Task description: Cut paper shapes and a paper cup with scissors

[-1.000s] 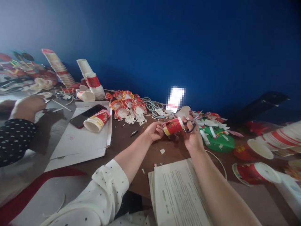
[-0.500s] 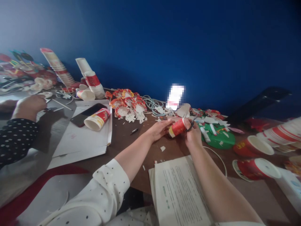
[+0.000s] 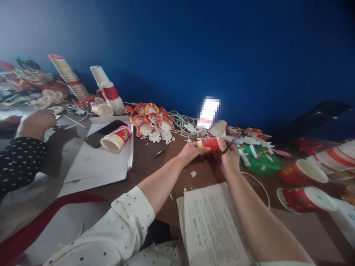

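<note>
Between my hands lies a red paper cup [image 3: 210,143] with a yellow band, on its side and nearly level above the brown table. My left hand [image 3: 190,152] grips its left end, thumb along the front. My right hand [image 3: 230,158] is closed around dark-handled scissors [image 3: 227,146] at the cup's right end; its fingers also touch the cup. The scissors' blades are hard to make out. White paper scraps [image 3: 193,173] lie on the table below my hands.
Left of my hands are cut red-and-white paper pieces [image 3: 151,120], a pen [image 3: 159,153] and nested cups [image 3: 115,139] on a white box lid [image 3: 95,170]. A co-worker's hand [image 3: 37,123] is at far left. A green disc [image 3: 257,162], cups [image 3: 305,171] and papers [image 3: 212,221] lie nearby.
The cup has turned from a slant to nearly level. My left thumb has come to lie across its front. The whole view has shifted slightly.
</note>
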The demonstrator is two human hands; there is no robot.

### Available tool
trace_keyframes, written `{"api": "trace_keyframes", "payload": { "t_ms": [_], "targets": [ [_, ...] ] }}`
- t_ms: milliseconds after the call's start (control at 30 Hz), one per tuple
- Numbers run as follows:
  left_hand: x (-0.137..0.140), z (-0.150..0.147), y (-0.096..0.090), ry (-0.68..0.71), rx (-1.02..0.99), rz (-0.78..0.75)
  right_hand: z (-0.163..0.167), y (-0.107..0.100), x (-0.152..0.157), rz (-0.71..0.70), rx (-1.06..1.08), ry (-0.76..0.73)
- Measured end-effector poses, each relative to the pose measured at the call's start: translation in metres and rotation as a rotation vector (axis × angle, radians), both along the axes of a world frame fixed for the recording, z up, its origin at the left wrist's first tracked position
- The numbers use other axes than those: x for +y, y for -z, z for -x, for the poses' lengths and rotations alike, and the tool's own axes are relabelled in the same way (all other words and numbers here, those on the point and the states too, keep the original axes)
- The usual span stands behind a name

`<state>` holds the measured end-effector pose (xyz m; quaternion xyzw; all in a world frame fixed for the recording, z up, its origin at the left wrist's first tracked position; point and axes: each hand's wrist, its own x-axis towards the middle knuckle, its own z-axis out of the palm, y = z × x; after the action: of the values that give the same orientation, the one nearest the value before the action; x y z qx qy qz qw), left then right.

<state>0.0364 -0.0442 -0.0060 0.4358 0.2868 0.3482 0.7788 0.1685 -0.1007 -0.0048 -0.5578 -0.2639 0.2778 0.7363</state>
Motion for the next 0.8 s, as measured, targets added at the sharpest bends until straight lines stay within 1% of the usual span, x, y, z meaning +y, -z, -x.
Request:
{"api": "trace_keyframes", "payload": {
  "t_ms": [100, 200, 300, 400, 500, 600, 667, 800],
  "targets": [
    [-0.007, 0.002, -0.008, -0.043, 0.065, -0.072, -0.002, 0.002, -0.001, 0.030, -0.076, -0.019],
    [-0.012, 0.000, -0.009, -0.056, 0.027, -0.058, -0.003, 0.004, -0.002, 0.038, -0.157, -0.040],
    [-0.013, -0.003, -0.005, -0.074, -0.065, 0.025, -0.003, 0.005, -0.002, 0.050, -0.152, -0.076],
    [-0.010, -0.006, -0.005, -0.070, -0.195, 0.157, -0.001, 0.005, -0.002, 0.057, -0.132, -0.108],
    [-0.005, -0.005, -0.007, -0.102, -0.276, 0.271, 0.001, 0.001, -0.003, 0.081, -0.148, -0.075],
    [0.005, 0.000, -0.007, -0.167, -0.335, 0.325, 0.002, -0.005, -0.006, 0.153, -0.197, -0.039],
    [0.014, 0.005, -0.005, -0.201, -0.371, 0.339, 0.003, -0.010, -0.010, 0.209, -0.240, -0.117],
    [0.031, 0.015, -0.004, -0.258, -0.384, 0.352, 0.006, -0.021, -0.017, 0.351, -0.280, -0.478]
  ]
}}
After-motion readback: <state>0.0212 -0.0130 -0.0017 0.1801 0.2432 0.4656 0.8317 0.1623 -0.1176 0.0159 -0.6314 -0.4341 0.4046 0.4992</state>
